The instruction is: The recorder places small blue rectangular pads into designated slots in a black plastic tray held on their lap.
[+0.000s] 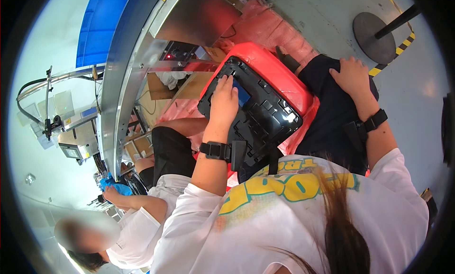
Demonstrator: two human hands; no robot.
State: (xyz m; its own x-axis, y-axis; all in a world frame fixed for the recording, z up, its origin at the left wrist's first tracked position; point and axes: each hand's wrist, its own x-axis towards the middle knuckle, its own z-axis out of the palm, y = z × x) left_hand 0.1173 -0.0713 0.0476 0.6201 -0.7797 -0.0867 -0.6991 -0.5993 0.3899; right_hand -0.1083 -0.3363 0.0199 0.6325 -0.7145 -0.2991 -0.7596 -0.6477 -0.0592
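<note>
A black moulded plastic panel (265, 120) with ribs and recesses lies tilted across my lap. Beyond it, and apparently under it, is a red rounded shell (284, 75); I cannot tell whether the two are joined. My left hand (223, 99) lies flat on the panel's upper left part, its fingers stretched out. Beside those fingers a small blue patch (243, 95) shows on the panel, partly covered by the hand. My right hand (351, 77) rests on my dark-trousered knee with the fingers apart, holding nothing. Each wrist carries a black strapped device.
Red plastic sheeting (265, 22) covers floor beyond the shell. A metal-edged bench (125, 84) runs along the left, with a blue bin (97, 32) above and cardboard boxes below. A co-worker (142, 222) sits close at left. At far right stands a post's round black base (372, 39).
</note>
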